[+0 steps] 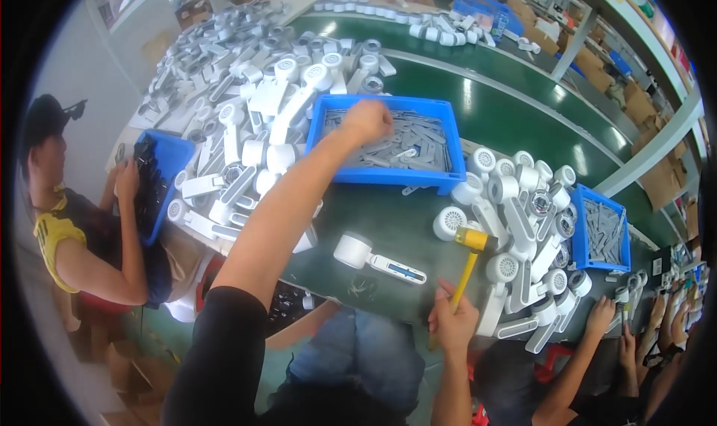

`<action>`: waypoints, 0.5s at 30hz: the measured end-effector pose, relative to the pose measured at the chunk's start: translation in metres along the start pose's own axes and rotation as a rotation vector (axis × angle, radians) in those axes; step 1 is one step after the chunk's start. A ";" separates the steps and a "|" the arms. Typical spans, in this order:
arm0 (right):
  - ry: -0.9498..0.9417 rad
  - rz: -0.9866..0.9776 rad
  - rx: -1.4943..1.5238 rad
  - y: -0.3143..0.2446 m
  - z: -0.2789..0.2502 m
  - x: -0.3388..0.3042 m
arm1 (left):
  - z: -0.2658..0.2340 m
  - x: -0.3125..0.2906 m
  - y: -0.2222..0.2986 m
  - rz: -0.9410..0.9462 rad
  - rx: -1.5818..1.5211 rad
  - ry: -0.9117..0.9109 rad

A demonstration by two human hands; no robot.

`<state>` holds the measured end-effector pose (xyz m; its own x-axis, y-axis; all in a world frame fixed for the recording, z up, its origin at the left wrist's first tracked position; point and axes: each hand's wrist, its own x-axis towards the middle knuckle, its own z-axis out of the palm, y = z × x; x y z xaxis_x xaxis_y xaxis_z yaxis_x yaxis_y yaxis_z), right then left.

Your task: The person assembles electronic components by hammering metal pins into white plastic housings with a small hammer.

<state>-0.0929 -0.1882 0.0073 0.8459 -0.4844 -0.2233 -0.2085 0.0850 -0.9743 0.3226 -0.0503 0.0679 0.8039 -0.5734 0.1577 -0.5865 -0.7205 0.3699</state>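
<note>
My left hand (367, 121) reaches into a blue bin (396, 176) of flat grey plastic strips (426, 144). Its fingers curl down among the strips, and what they grip, if anything, is hidden. In my right hand (454, 318) is a hammer (464, 277) with a yellow handle and a yellow-and-dark head, held upright at the near edge of the table. Between my arms a white handheld device (352, 250) lies on the dark green table (351, 209). It has a drum-shaped head, and a long slot in its handle shows blue inside.
Similar white devices pile up on the left (246, 90) and right (515, 224). A smaller blue bin (602, 256) of grey strips stands at the right. A person (89, 254) sits left beside a blue tray (173, 157) of black parts. Another person's hand (600, 315) works at right.
</note>
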 end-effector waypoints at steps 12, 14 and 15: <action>-0.007 -0.048 0.269 -0.033 0.027 -0.021 | 0.012 -0.257 0.120 -0.258 -1.569 -0.167; -0.016 -0.016 0.206 -0.026 0.035 -0.025 | 0.029 -0.287 0.133 -0.383 -1.735 -0.105; -0.022 -0.040 0.205 -0.022 0.036 -0.026 | 0.037 -0.293 0.131 -0.380 -1.759 -0.046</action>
<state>-0.0927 -0.1464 0.0332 0.8624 -0.4721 -0.1825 -0.0719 0.2425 -0.9675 0.0065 0.0090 0.0365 0.8345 -0.5240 -0.1707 0.4162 0.3963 0.8184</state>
